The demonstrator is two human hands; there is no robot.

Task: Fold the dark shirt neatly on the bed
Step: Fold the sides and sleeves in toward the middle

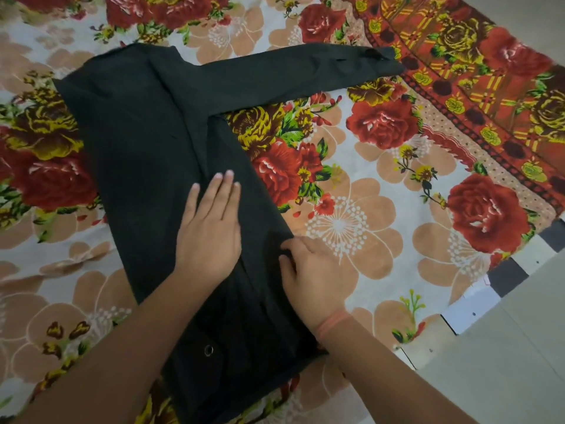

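The dark shirt (143, 142) lies spread on the flowered bed sheet (367, 215), its body running from the near edge to the far left. One long sleeve (305, 67) stretches out to the right, ending at a cuff near the sheet's red border. My left hand (211, 228) lies flat on the middle of the shirt with straight fingers, pressing the cloth down. My right hand (312, 267) is at the shirt's right edge, its fingers curled into the fabric and pinching a fold. A metal snap (208, 350) shows on the near part of the shirt.
The bed's edge runs down the right side, with a black-and-white checked strip (507, 276) below the sheet. Pale tiled floor (504, 362) lies beyond it at the lower right. A red patterned border (458, 71) covers the far right of the sheet.
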